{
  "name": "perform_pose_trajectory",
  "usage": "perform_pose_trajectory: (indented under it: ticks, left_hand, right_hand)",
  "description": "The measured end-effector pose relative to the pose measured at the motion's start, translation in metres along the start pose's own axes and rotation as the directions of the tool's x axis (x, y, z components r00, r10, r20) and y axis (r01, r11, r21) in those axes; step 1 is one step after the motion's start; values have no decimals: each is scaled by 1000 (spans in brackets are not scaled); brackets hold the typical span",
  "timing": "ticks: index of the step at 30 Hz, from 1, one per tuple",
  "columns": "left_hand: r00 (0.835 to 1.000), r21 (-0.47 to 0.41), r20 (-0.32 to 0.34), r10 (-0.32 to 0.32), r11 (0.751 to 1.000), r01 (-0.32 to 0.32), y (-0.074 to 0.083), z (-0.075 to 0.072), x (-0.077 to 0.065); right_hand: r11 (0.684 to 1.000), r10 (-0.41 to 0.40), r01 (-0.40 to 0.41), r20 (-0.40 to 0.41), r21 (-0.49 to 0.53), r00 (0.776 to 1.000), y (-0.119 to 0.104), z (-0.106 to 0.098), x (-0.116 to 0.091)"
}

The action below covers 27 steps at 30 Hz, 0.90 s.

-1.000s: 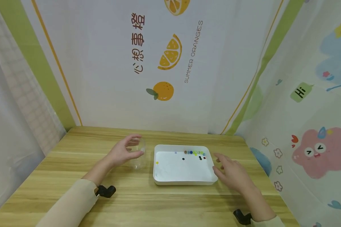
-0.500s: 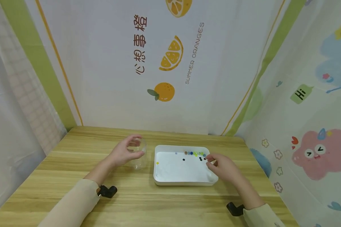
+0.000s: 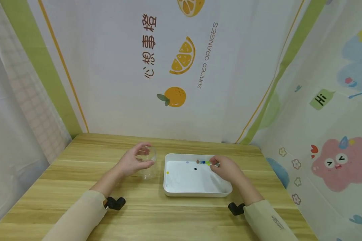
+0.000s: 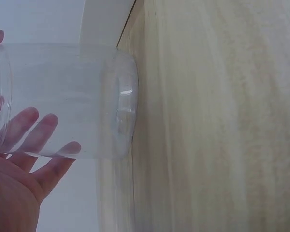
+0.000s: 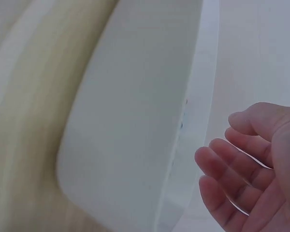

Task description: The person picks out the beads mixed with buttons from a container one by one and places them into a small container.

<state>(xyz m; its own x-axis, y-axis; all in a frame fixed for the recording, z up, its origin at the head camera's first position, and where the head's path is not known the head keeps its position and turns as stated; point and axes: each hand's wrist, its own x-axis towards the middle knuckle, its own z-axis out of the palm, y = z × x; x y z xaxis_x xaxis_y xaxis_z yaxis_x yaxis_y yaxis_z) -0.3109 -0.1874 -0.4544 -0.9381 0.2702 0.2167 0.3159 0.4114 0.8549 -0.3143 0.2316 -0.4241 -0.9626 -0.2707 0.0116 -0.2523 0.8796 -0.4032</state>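
Note:
My left hand grips a clear plastic jar around its upper part, thumb and fingers on opposite sides. In the left wrist view the jar is see-through, its base against the wooden table. Over the right end of a white tray is my right hand. Its loosely curled fingers hold nothing visible in the right wrist view. Small round beads lie in the tray; a brown bead and a dark blue bead show in the back row. The hand hides the beads farther right.
A black bead lies mid-tray and a yellow bead near its left wall. The wooden table ends at the back against a white curtain printed with oranges. Another printed curtain borders the right side.
My right hand has moved left, from beside the tray's right edge to over the beads at its back right. The left hand and jar have stayed in place.

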Motion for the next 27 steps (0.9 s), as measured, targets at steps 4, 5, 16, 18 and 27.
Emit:
perform_pose_trajectory:
  ticks: [4, 5, 16, 18, 27]
  left_hand:
    - [1000, -17, 9, -4, 1000, 4, 1, 0, -2]
    - [1000, -23, 12, -3, 1000, 3, 1, 0, -2]
    - [1000, -49, 25, 0, 999, 1, 3, 6, -6]
    - [1000, -48, 27, -3, 999, 5, 4, 6, -6]
    - [1000, -33, 24, -8, 999, 9, 4, 7, -7]
  right_hand:
    - [1000, 0, 0, 3, -3, 1000, -2, 3, 12]
    - [1000, 0, 0, 2, 0, 1000, -2, 3, 14]
    - [999, -22, 23, 30, -34, 999, -14, 7, 36]
    - [998, -27, 29, 38, -49, 999, -15, 8, 39]
    - [970, -48, 65, 78, -236, 996, -16, 24, 56]
